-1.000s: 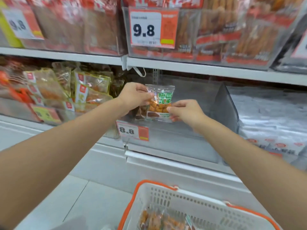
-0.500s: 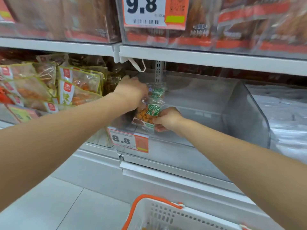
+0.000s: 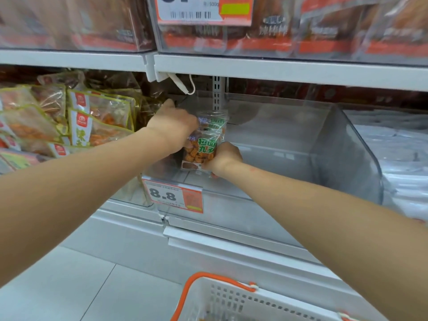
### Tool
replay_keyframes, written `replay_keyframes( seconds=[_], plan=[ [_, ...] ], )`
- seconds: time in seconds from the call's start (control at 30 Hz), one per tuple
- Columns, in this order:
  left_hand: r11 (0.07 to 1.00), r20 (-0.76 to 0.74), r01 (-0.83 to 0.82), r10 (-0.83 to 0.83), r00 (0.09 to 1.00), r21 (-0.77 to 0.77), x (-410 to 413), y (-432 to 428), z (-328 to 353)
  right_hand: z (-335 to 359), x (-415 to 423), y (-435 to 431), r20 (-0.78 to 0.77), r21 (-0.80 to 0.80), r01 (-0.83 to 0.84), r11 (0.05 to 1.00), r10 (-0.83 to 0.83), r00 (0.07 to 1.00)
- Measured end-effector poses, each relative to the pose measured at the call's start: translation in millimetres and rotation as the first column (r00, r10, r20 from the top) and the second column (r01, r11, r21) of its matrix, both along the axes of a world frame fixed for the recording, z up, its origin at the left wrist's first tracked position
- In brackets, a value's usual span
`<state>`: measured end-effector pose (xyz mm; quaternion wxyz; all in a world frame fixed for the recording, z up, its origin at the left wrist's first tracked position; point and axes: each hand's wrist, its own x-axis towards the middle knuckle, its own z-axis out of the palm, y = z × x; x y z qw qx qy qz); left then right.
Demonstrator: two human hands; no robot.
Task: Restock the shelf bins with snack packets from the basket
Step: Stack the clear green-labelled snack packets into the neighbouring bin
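While both hands work inside the bin, entries run outward from the fingers.

Left hand (image 3: 172,126): fingers curled round the packet (image 3: 201,148) at its upper left edge, tips hidden behind the film.

Right hand (image 3: 223,158): clenched in a pinch on the packet's lower right corner.

Packet: clear film, green lettering, orange pieces. It is held upright between my hands, near the bin's front left corner. I cannot tell whether its base touches the floor. A second packet (image 3: 214,121) seems to stand just behind it, by my left fingers.

Bin (image 3: 324,140): clear plastic, stretching off to the right of my right hand. I see no other stock in it.

Tag (image 3: 173,195), marked 8.8: just below my wrists on the front lip.

Packs (image 3: 99,117): stacked beyond my left hand.

Basket (image 3: 222,295): well below both arms.

Handling note, my judgement: seat the packet against the left wall, label outward. Loosen the right pinch first while the left steadies, since thin film with no neighbours may topple.
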<state>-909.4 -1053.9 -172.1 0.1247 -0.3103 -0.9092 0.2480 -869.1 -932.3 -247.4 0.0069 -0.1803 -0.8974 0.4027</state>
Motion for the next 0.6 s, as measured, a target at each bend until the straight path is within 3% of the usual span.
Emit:
replay_keyframes(
  seconds=[0.2, 0.47, 0.6],
  plan=[
    [1.000, -0.001, 0.013, -0.013, 1.000, -0.010, -2.6, -1.8, -2.3, -2.3, 4.0, 4.1, 0.023, -0.119, -0.019, 0.993, 0.022, 0.999],
    [1.000, -0.042, 0.025, -0.024, 0.999, 0.007, -1.9, -1.7, -4.8, -8.4, 0.6, 3.5, -0.025, -0.057, -0.008, 0.998, 0.007, 1.000],
    [0.999, -0.065, 0.035, -0.033, 0.997, 0.019, -0.6, -3.9, -5.2, -6.6, 2.9, 4.4, 0.044, -0.138, -0.021, 0.990, 0.027, 0.999]
  ],
)
